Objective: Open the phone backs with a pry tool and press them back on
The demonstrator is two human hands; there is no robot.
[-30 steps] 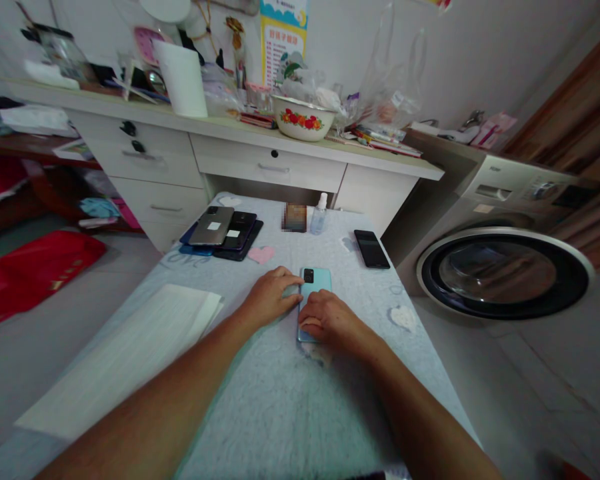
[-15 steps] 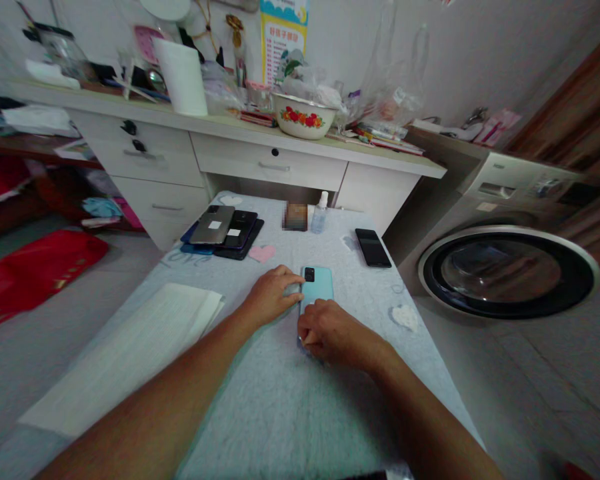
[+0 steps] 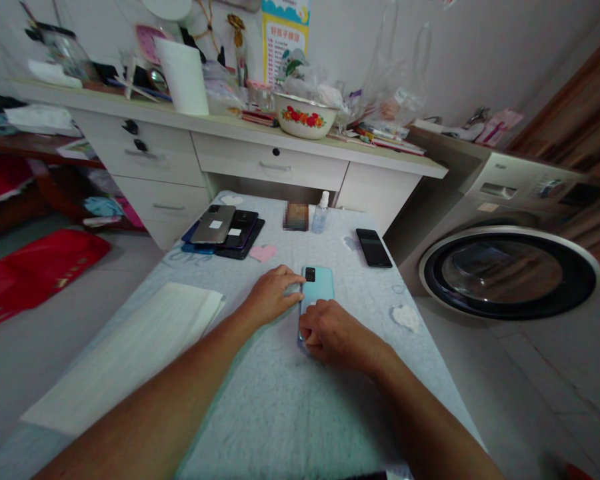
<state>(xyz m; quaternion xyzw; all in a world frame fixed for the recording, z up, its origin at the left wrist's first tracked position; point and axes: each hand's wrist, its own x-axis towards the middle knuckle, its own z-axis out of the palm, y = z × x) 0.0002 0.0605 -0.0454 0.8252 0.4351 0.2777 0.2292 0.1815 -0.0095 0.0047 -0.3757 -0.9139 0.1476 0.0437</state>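
Observation:
A light-blue mobile phone (image 3: 318, 285) lies back up on the table, its dark camera block at the top left. My left hand (image 3: 273, 293) holds it at the left edge, with thumb and forefinger against the side. Over the lower part of the phone, my right hand (image 3: 333, 332) is closed, fingers curled under and knuckles up. Whatever sits in those fingers is hidden. A bit of something bluish and see-through shows beside the phone's lower end, too small to name.
Several phones (image 3: 215, 225) are stacked at the back left. A black phone (image 3: 373, 248) lies at the right, and a spray bottle (image 3: 320, 213) stands at the back. Whitish folded sheets (image 3: 130, 360) lie front left. A washing machine (image 3: 510, 270) is at the right.
My right hand has shifted very slightly over the phone's lower part. My left hand and the phone stay in place; the view itself has moved a touch.

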